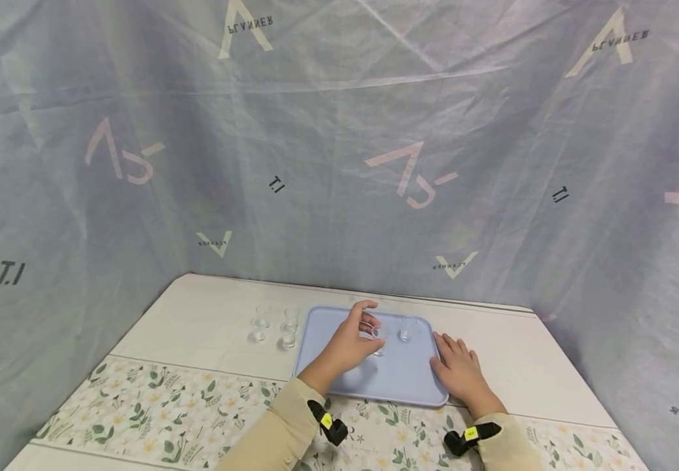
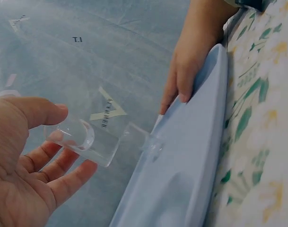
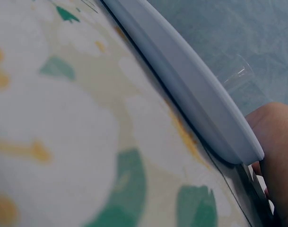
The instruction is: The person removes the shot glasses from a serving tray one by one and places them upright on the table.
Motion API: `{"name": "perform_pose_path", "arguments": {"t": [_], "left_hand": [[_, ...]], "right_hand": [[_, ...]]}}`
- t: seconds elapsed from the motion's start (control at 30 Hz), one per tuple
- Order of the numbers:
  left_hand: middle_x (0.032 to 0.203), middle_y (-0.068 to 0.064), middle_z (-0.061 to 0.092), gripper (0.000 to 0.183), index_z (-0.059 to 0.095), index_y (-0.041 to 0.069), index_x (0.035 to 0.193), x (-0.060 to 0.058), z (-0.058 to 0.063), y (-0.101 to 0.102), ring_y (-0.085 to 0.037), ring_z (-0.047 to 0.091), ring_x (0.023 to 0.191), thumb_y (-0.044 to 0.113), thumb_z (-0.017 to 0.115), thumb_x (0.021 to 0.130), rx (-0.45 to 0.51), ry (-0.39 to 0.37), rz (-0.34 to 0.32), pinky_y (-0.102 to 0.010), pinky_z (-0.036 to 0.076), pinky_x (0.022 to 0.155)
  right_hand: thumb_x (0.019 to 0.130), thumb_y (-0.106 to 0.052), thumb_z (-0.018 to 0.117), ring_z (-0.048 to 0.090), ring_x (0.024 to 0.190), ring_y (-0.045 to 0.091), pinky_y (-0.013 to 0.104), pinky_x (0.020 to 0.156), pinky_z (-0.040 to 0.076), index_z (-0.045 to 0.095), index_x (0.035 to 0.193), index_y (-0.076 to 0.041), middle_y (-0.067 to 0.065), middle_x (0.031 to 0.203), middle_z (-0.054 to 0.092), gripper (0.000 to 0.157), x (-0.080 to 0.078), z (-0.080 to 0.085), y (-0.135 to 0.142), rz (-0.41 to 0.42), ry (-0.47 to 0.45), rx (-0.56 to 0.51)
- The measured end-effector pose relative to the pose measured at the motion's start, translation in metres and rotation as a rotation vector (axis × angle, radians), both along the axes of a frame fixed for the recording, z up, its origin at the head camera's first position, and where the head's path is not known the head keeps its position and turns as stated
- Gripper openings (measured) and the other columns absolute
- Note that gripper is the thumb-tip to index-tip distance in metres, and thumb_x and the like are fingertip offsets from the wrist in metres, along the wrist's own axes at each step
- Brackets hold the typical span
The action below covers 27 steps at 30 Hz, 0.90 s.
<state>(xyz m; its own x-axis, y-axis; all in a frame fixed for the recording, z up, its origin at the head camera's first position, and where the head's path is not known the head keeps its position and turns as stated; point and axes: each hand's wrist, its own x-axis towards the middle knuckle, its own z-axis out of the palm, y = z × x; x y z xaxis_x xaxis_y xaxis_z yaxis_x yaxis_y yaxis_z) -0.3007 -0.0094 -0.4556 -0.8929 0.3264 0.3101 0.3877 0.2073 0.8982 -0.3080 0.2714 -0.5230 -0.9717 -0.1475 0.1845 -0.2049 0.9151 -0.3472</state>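
My left hand (image 1: 351,340) holds a small clear glass (image 1: 379,332) over the blue tray (image 1: 339,383), thumb on one side and fingers on the other. In the left wrist view the held glass (image 2: 82,142) is tilted, its wide mouth toward the palm. A second clear glass (image 1: 405,330) stands on the tray toward the back right; it shows just beyond the held one in the left wrist view. My right hand (image 1: 460,369) rests at the tray's right edge, thumb over the rim and fingers extended. The right wrist view shows only part of this hand (image 3: 278,142) behind the rim.
Left of the tray, several clear glasses (image 1: 288,330) stand close together on the white tabletop. A floral cloth strip (image 1: 198,409) runs along the near side. Grey printed curtains (image 1: 328,163) hang behind the table and at both sides.
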Motion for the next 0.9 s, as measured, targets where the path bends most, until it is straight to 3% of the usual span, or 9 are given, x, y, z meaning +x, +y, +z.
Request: {"name": "perform_pose_path", "arguments": {"t": [0.27,0.57,0.9], "left_hand": [[0.117,-0.001,0.056,0.069,0.036,0.019,0.149,0.009,0.005,-0.03,-0.018,0.058,0.107,0.01,0.074,0.092,-0.076,0.007,0.02,-0.032,0.055,0.088],[0.115,-0.005,0.056,0.069,0.037,0.012,0.149,0.017,0.004,-0.058,-0.023,0.059,0.106,0.005,0.073,0.09,-0.08,0.019,0.055,-0.033,0.056,0.087],[0.11,-0.01,0.055,0.068,0.04,0.011,0.146,0.014,0.007,-0.094,-0.022,0.058,0.1,0.002,0.074,0.088,-0.095,0.016,0.119,-0.034,0.055,0.083]], "right_hand": [[0.103,-0.026,0.051,0.021,0.143,0.059,0.075,0.112,0.013,0.036,0.154,-0.001,0.03,0.155,0.034,0.059,0.001,0.001,0.002,-0.002,-0.01,-0.001],[0.104,-0.026,0.05,0.019,0.144,0.058,0.075,0.112,0.011,0.035,0.155,-0.001,0.03,0.157,0.033,0.059,0.001,0.0,0.001,0.0,-0.026,0.008],[0.104,-0.026,0.05,0.02,0.143,0.059,0.075,0.112,0.011,0.034,0.155,0.0,0.031,0.156,0.033,0.059,0.002,0.002,0.001,0.001,-0.028,0.01]]}}
